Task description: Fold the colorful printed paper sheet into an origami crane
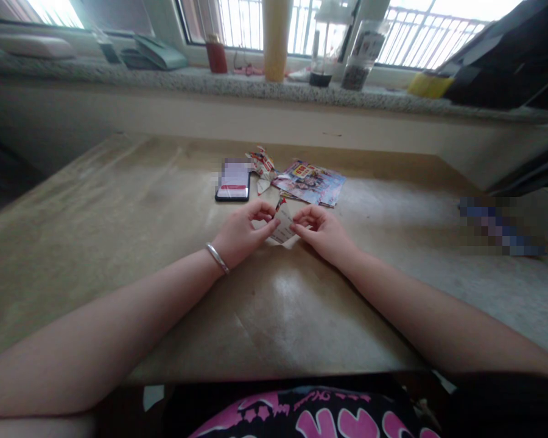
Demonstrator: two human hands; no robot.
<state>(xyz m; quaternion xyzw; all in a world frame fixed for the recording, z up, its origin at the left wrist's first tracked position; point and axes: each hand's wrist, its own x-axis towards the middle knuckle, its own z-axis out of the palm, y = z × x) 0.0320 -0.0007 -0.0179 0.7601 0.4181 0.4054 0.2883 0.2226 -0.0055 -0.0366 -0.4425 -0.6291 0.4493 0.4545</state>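
A small folded piece of printed paper is pinched between both hands over the middle of the table. My left hand, with a silver bracelet on its wrist, grips the paper's left side with curled fingers. My right hand pinches its right side. Just beyond lie a folded paper figure, a stack of colourful leaflets and a phone with its screen lit.
A stone windowsill runs along the back with a red cup, a yellow cylinder, jars and a teal object. A blurred item lies at the table's right. Dark equipment stands at the far right.
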